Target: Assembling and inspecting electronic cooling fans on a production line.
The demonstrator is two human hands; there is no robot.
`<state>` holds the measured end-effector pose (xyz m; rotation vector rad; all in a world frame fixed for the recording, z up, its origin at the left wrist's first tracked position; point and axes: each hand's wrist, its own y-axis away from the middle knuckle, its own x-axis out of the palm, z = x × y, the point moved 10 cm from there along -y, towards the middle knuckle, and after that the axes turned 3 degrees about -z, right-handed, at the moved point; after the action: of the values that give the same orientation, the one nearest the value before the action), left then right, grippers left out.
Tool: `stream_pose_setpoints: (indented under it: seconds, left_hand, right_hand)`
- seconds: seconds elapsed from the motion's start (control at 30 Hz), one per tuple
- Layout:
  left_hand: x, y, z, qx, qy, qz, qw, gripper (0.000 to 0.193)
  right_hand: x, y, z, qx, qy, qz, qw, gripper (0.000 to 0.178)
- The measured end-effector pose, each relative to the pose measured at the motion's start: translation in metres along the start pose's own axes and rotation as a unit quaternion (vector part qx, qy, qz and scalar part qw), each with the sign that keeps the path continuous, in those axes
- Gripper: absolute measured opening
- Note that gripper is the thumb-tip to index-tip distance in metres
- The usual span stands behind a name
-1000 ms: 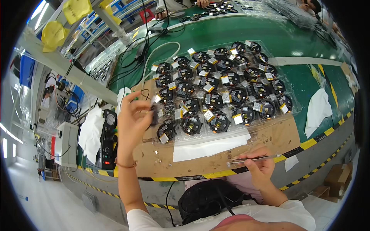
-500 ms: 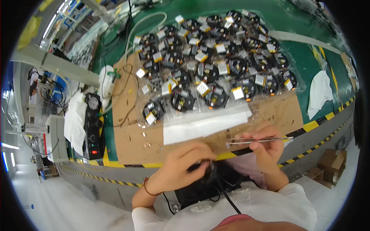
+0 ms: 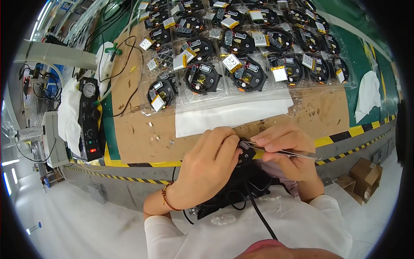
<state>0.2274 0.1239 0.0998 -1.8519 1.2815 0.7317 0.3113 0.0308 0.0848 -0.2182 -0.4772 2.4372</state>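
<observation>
My left hand (image 3: 208,168) is closed around a round black device housing (image 3: 246,153), which it holds over the front edge of the bench. Only the right side of that housing shows; my fingers cover the rest. In my right hand (image 3: 290,149) is a pair of metal tweezers (image 3: 297,154), pinched between thumb and fingers. Their tips point left and reach the housing, though what they grip, if anything, is too small to make out. Behind my hands a white sheet (image 3: 228,115) lies on brown cardboard (image 3: 133,142).
Several black round housings (image 3: 202,78) with silver battery packs (image 3: 233,63) sit in a clear plastic tray (image 3: 224,98). At the left stands a black control box (image 3: 89,123) with a gauge. A white cloth (image 3: 368,97) lies right. Yellow-black tape (image 3: 340,137) marks the bench edge.
My view has shifted, so the bench contents look nearer. The housing has come up into sight in my left hand. The tweezers have moved left, their tips now at the housing.
</observation>
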Motion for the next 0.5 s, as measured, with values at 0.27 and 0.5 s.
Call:
stream_pose_setpoints:
  seconds: [0.27,0.5]
  left_hand:
    - [-0.003,0.0,0.001,-0.016,-0.013,-0.016,1.0,0.027]
    - [-0.002,0.0,0.002,-0.024,0.003,-0.013,1.0,0.025]
  right_hand:
    - [0.004,-0.001,-0.009,0.037,0.003,0.015,0.999,0.015]
    - [-0.002,0.001,-0.015,0.059,-0.011,-0.01,0.998,0.015]
